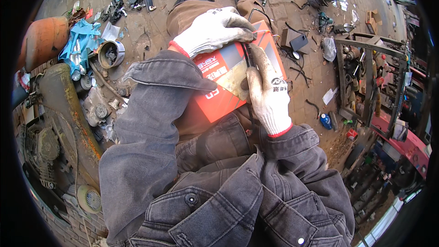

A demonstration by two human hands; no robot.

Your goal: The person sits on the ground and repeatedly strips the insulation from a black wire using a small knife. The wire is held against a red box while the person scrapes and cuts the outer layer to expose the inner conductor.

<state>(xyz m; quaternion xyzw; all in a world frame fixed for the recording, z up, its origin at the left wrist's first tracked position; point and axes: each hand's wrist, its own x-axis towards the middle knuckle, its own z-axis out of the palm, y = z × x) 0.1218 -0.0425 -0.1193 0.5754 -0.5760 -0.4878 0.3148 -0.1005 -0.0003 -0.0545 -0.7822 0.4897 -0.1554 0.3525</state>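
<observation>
A red cardboard box (215,105) with grey and white print rests across my lap, tilted. Thin black cable (248,57) runs over its top between my hands and hangs past its near edge. My left hand (214,29), in a white knitted glove with a red cuff, reaches over the far left of the box, its fingers curled and pinched at the cable's upper end. My right hand (269,89), gloved the same way and soiled on the fingers, lies along the box's right part with thumb and fingers about the cable. The gloves hide the exact grip.
On the left are an orange cylinder (43,41), a blue plastic bag (82,39), an open tin (111,54) and metal engine parts (97,105). A metal frame rack (371,48) stands right. A dark box (292,39) and loose wires lie on the brick floor (311,96).
</observation>
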